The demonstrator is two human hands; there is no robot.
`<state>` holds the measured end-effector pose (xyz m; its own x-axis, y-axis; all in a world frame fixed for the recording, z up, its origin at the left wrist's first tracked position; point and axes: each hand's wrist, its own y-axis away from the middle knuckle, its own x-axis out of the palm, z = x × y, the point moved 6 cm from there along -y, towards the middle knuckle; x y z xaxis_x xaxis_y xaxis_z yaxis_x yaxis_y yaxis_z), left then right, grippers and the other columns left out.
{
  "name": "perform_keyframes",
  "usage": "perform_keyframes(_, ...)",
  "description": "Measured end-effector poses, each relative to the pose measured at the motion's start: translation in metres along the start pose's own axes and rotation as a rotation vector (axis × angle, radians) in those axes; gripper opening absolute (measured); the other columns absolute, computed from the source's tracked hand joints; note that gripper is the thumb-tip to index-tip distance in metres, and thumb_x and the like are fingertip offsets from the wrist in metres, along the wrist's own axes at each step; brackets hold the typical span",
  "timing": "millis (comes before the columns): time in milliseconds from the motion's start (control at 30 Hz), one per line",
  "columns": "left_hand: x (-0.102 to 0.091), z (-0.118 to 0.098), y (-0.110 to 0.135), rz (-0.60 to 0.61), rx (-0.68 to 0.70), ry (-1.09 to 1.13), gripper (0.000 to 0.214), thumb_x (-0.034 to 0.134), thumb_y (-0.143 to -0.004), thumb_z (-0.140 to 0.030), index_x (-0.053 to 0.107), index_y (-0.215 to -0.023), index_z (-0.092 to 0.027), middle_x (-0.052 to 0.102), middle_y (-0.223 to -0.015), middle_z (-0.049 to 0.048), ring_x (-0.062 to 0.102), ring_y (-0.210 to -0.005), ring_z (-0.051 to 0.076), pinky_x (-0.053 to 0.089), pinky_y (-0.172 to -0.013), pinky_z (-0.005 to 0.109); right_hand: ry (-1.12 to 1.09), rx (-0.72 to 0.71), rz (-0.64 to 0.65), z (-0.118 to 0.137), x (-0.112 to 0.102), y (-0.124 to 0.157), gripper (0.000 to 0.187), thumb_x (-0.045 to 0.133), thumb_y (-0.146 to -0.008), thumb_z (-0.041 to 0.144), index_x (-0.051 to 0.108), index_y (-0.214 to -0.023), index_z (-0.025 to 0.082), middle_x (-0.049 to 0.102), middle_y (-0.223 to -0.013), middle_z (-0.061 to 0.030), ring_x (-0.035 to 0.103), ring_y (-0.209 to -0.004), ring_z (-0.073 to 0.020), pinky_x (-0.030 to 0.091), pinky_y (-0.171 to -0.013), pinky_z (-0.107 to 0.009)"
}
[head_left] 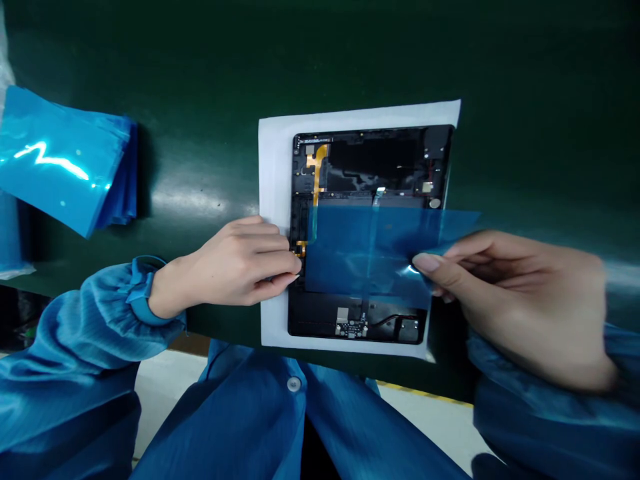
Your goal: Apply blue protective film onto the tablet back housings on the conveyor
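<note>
An opened tablet housing (340, 163), with its inner parts, orange flex cable and small circuit board showing, lies on a white sheet (274, 327). My right hand (520, 293) pinches a translucent blue film (360, 253) by its right edge, between thumb and fingers. The film spreads over the middle of the housing, and its upper right corner reaches past the housing's side. At the housing's left edge rests my left hand (245, 263), fingers curled and closed with the fingertips against the edge. Whatever those fingers may hold is hidden.
On the left of the dark green table (200, 60) lies a stack of glossy blue film sheets (55, 157). Below it, near the table's left end, is another blue wrapped item (13, 233). The table's front edge runs just short of my lap.
</note>
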<state>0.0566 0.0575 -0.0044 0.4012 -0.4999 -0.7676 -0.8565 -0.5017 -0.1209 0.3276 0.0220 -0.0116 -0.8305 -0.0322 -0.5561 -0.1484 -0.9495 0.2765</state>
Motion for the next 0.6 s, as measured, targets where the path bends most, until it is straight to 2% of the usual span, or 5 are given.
perform_keyframes(400,-0.0033,-0.0056,0.0023,0.002,0.054,-0.054,0.018,0.055,-0.108,-0.019,0.069,-0.096,-0.017,0.073,-0.082,0.0008,0.059,-0.076,0.014,0.041,-0.075,0.031,0.006,-0.018,0.033,-0.0054,0.0004,-0.0004,0.024,0.088,-0.079,0.046,0.076,-0.073,0.026,0.069,-0.058,0.0024,0.062,-0.048,-0.0135,0.049,-0.048,-0.026)
perform_keyframes(600,0.0011,-0.0029,0.0047,0.067,0.011,-0.063,0.024,0.049,-0.11,-0.021,0.07,-0.098,-0.019,0.074,-0.085,0.0015,0.06,-0.079,0.016,0.041,-0.078,0.032,0.01,-0.015,0.027,-0.0047,0.0007,-0.0022,0.024,0.088,-0.077,0.047,0.077,-0.073,0.026,0.074,-0.064,0.0009,0.066,-0.051,-0.0144,0.054,-0.05,-0.025)
